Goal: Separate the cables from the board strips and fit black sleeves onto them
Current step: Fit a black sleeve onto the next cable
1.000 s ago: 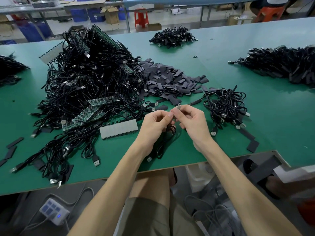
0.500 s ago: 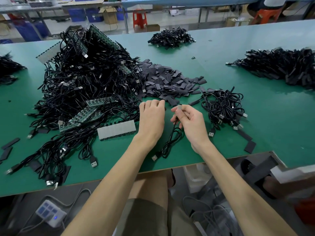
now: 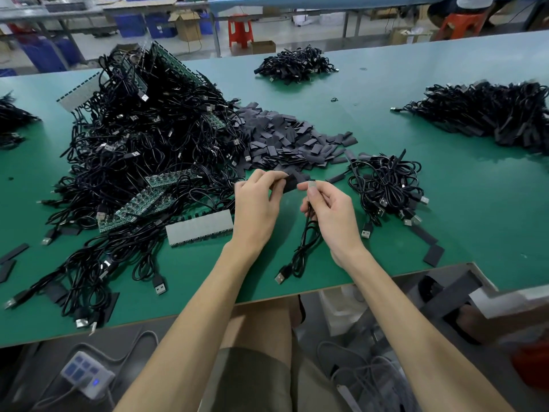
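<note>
Just off the near right corner of the big cable heap [image 3: 142, 138], above the green counter [image 3: 475, 209], a flat black sleeve [image 3: 290, 183] is pinched by the left hand [image 3: 255, 203]. That grip is clamped on the sleeve's left part, between thumb and fingertips. On the side of the sleeve away from the heap, a single cable [image 3: 306, 239] is held by the right hand [image 3: 332, 212], whose grip is closed on the cable's upper end. A small end piece [image 3: 311, 182] is shown above the fingers. End piece and sleeve are seen very close together; whether they touch cannot be told. The rest of the cable is hung down in loose loops, and its USB plug [image 3: 280, 276] is laid on the counter, nearer the person than the heap. Green board strips [image 3: 139, 205] are seen in the heap's near side, with cables attached. A grey strip [image 3: 199, 227] is laid at the heap's near foot. Against the heap's right flank a pile of loose sleeves [image 3: 285, 141] is spread. Further right of the heap a small bundle of cables [image 3: 386, 185] is laid.
</note>
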`<state>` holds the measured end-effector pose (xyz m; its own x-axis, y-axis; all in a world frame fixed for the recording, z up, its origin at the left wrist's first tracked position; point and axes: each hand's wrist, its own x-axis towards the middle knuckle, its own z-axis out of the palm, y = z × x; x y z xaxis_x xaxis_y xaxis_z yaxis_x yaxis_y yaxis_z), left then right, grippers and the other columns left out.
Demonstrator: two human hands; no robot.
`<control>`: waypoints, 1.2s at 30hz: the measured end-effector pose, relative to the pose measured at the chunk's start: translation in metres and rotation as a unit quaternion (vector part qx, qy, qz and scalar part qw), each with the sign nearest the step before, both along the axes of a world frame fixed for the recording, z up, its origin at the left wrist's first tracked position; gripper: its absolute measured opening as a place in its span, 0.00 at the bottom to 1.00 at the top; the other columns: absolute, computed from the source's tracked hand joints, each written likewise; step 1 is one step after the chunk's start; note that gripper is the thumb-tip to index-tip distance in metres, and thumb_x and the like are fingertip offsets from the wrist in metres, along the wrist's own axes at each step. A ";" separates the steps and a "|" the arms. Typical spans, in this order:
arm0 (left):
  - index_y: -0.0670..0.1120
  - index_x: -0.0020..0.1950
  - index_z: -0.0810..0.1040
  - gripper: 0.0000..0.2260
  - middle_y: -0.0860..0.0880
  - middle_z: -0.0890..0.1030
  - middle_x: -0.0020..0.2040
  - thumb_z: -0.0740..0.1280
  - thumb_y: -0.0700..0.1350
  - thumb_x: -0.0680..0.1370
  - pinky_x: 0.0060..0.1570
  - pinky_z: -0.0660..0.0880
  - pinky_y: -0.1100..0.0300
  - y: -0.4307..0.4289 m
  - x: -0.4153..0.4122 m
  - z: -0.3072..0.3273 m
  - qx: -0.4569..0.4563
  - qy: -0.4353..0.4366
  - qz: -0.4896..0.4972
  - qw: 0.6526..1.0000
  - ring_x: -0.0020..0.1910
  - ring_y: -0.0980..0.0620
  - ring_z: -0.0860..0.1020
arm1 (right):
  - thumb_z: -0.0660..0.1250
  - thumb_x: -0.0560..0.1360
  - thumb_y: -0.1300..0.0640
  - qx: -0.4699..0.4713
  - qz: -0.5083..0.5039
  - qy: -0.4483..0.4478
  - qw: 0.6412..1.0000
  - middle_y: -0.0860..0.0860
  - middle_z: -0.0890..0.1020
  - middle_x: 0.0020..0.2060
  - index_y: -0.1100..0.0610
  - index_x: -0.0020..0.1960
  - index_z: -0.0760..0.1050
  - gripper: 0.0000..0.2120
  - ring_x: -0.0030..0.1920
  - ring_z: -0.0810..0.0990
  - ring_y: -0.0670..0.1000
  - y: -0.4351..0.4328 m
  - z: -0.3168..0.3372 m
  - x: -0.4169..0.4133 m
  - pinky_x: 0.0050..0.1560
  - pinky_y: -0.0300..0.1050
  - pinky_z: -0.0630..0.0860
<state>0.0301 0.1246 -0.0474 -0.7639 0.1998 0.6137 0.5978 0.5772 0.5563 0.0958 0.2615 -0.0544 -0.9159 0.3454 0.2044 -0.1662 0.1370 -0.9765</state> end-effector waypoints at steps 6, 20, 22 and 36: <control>0.44 0.54 0.84 0.04 0.51 0.85 0.41 0.70 0.40 0.81 0.43 0.75 0.65 -0.005 0.002 0.004 0.106 -0.111 -0.092 0.984 0.38 0.58 0.83 | 0.63 0.85 0.54 0.012 -0.007 -0.003 1.000 0.47 0.81 0.34 0.53 0.57 0.82 0.09 0.40 0.79 0.46 -0.001 0.000 -0.001 0.47 0.48 0.76; 0.47 0.58 0.83 0.08 0.50 0.85 0.47 0.71 0.38 0.79 0.47 0.83 0.50 -0.006 0.003 0.000 0.099 -0.160 -0.166 0.968 0.41 0.53 0.85 | 0.65 0.84 0.57 -0.003 -0.014 -0.015 1.000 0.48 0.84 0.34 0.59 0.48 0.81 0.10 0.36 0.78 0.46 -0.001 -0.001 -0.001 0.45 0.47 0.76; 0.46 0.60 0.84 0.11 0.51 0.84 0.50 0.71 0.39 0.79 0.50 0.81 0.54 -0.005 0.004 -0.001 0.027 -0.108 -0.157 0.981 0.44 0.55 0.83 | 0.65 0.83 0.57 -0.006 -0.020 -0.018 1.000 0.49 0.84 0.34 0.58 0.47 0.82 0.10 0.35 0.79 0.46 -0.001 -0.002 -0.002 0.44 0.46 0.76; 0.40 0.60 0.85 0.13 0.47 0.85 0.45 0.75 0.36 0.76 0.48 0.81 0.56 -0.006 -0.003 -0.002 0.146 -0.168 -0.103 0.969 0.41 0.53 0.84 | 0.64 0.85 0.52 0.018 -0.011 0.007 1.000 0.44 0.80 0.33 0.49 0.55 0.84 0.10 0.39 0.77 0.44 0.001 -0.001 -0.001 0.44 0.41 0.75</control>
<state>0.0269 0.1184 -0.0496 -0.8930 0.2246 0.3901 0.4400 0.2527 0.8617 0.0945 0.2622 -0.0552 -0.9049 0.3580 0.2302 -0.1768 0.1759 -0.9684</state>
